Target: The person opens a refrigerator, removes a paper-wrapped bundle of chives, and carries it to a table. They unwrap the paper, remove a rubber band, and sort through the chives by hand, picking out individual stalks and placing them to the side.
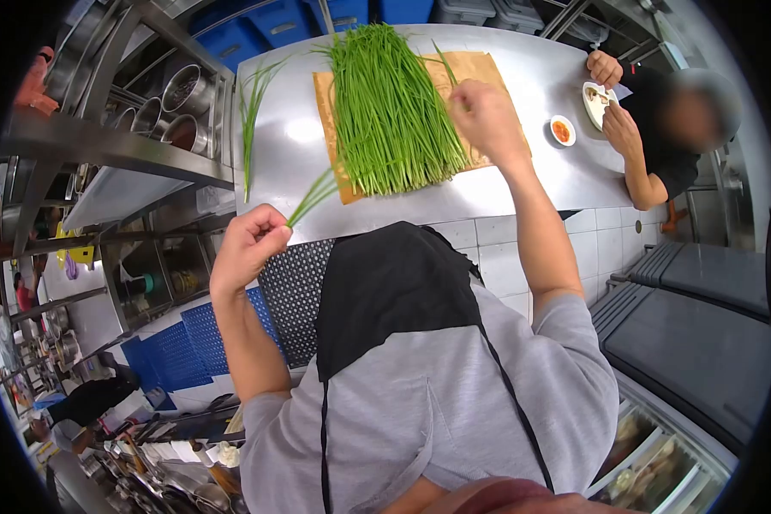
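A thick heap of long green garlic chives lies on brown paper, its cut ends toward me. At the table's near left edge, my left hand is closed in a pinch on a few chives, whose tips point up and right. My right hand is over the right side of the paper, beside the heap, with its fingers curled together. A single chive blade runs up and left from those fingers; the fingertips are slightly blurred. Some loose chives lie apart at the table's left edge.
The steel table carries a small white bowl of orange-red food on the right. There, a person in black has both hands by a white plate. Steel shelving stands left; grey lidded bins stand right.
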Motion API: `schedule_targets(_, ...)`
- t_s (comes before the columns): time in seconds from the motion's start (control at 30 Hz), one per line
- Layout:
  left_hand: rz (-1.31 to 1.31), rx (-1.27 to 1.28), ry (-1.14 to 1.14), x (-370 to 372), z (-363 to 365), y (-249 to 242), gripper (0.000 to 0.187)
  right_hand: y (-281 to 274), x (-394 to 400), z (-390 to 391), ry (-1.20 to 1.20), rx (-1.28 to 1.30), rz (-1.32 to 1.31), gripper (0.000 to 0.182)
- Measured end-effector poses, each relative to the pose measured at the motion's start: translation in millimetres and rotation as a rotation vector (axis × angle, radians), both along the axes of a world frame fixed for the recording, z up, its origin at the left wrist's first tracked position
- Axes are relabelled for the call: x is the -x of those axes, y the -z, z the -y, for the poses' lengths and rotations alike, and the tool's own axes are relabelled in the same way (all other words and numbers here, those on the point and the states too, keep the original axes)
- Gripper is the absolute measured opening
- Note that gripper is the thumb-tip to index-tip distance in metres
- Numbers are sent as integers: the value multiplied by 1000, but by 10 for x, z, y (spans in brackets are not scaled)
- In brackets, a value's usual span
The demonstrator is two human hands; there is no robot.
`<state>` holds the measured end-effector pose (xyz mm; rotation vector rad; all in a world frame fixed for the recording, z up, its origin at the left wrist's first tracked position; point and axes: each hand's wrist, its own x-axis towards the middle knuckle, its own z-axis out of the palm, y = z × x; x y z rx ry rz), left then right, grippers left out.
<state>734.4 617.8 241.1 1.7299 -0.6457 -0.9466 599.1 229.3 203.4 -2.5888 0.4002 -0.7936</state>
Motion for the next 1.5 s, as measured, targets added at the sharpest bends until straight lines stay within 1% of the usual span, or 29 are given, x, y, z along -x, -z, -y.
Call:
schedule_targets(0.1, 37, 52, -131, 19, 12, 0, 11, -156, 38, 149, 225, -228, -7, 18)
schedule_targets(0.13, 43, 68, -172, 6, 29, 36, 13, -160, 11, 220, 233, -263, -14, 21)
schedule_targets(0.2, -41, 153, -220, 20, 105, 64, 13, -129, -121, 456, 256, -334, -27, 27)
schedule_targets(0.3, -158, 274, -242, 11, 255, 127, 15, -68, -340, 790, 282, -236, -618, 40)
schedule_targets(0.33, -192, 308, -250, 28, 327, 156, 15, 174, -371, 953, 250, -116, -791, 49)
schedule_targets(0.4, -237, 357, -263, 58, 370, 222, 15, 226, -358, 995, 218, 181, -963, 48)
schedule_targets(0.43, -251, 381, -257, 52, 417, 251, 15, 248, -350, 1008, 194, 207, -823, 42)
schedule_targets(0.47, -288, 401, -265, 46, 462, 248, 15, 90, -385, 869, 241, 181, -794, 37)
schedule_targets(0.5, -340, 418, -265, 65, 520, 276, 15, 38, -351, 743, 249, 273, -633, 34)
schedule_targets(0.53, -370, 426, -294, 94, 587, 295, 15, -90, -295, 473, 232, 276, -408, 30)
schedule_targets(0.6, -407, 451, -324, 100, 769, 339, 14, -339, -253, -83, 61, -202, -357, 26)
schedule_targets(0.67, -423, 466, -337, 106, 912, 407, 14, -180, -149, -475, -224, -443, -281, 26)
schedule_targets(0.73, -336, 447, -338, -8, 1019, 416, 14, -255, -63, -831, -288, -500, -447, 26)
schedule_targets(0.77, -293, 435, -336, -87, 1061, 420, 14, -261, -32, -889, -292, -509, -450, 26)
schedule_targets(0.9, 66, 406, -413, -587, 1127, 232, 15, -209, 94, -917, -268, -551, -470, 26)
schedule_targets(1.0, 304, 383, -550, -943, 1108, 185, 16, -156, 214, -809, -221, -546, -503, 27)
schedule_targets(1.03, 498, 220, -561, -1115, 1074, 299, 19, -94, 265, -767, -221, -553, -494, 27)
schedule_targets(1.1, 881, -115, -566, -1393, 931, 705, 24, 44, 377, -717, -220, -568, -477, 28)
schedule_targets(1.17, 864, -484, -466, -1339, 802, 809, 23, 154, 491, -731, -235, -635, -441, 28)
schedule_targets(1.2, 893, -520, -457, -1344, 745, 925, 20, 178, 538, -739, -242, -669, -425, 28)
schedule_targets(1.27, 943, -601, -434, -1332, 640, 1149, 15, 177, 616, -745, -185, -704, -489, 28)
schedule_targets(1.3, 944, -600, -427, -1288, 613, 1143, 16, 177, 658, -759, -157, -722, -525, 28)
schedule_targets(1.37, 945, -597, -421, -1215, 569, 1113, 17, 206, 709, -771, -130, -765, -496, 29)
schedule_targets(1.43, 922, -560, -474, -1178, 532, 1098, 19, 278, 747, -762, -116, -800, -454, 28)
schedule_targets(1.5, 918, -492, -511, -1176, 502, 1119, 20, 288, 742, -750, -114, -790, -466, 28)
